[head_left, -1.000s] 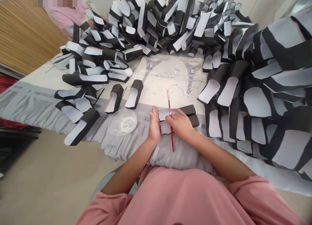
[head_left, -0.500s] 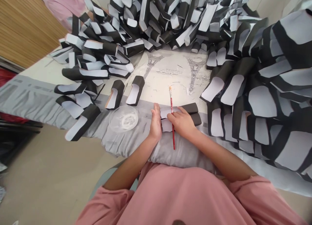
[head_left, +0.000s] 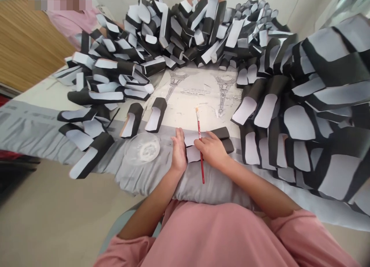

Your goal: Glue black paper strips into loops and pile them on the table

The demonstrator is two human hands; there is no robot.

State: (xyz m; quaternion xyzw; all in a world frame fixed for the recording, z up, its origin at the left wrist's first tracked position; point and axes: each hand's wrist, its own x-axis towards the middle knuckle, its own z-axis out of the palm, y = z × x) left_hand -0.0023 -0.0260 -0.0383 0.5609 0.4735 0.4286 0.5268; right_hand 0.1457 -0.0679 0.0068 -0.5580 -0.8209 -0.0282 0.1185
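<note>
My left hand [head_left: 179,153] stands on edge, fingers straight and held together. Its palm is against the left ends of two folded black-and-white pieces [head_left: 193,154] lying side by side at the table's front edge. Over these pieces rests my right hand [head_left: 212,149], closed round a paintbrush [head_left: 198,125] with a red handle. The brush's pale bristle tip points away from me, and the handle's end sticks out toward me. Part of both pieces is hidden under the right hand. Left of my left hand is a clear round dish [head_left: 142,149] with whitish residue in it.
Similar black-and-white pieces are heaped at the back [head_left: 173,28] and stacked on the right [head_left: 299,122]. Several more lie at the left [head_left: 92,155]. The tablecloth [head_left: 196,82] shows printed towers. A person in pink [head_left: 69,24] is at the back left, another at the back.
The camera view has shifted slightly, so the table sits lower and further left in the picture. Another person now shows at the back. Both hands keep nearly the same pose on the pieces.
</note>
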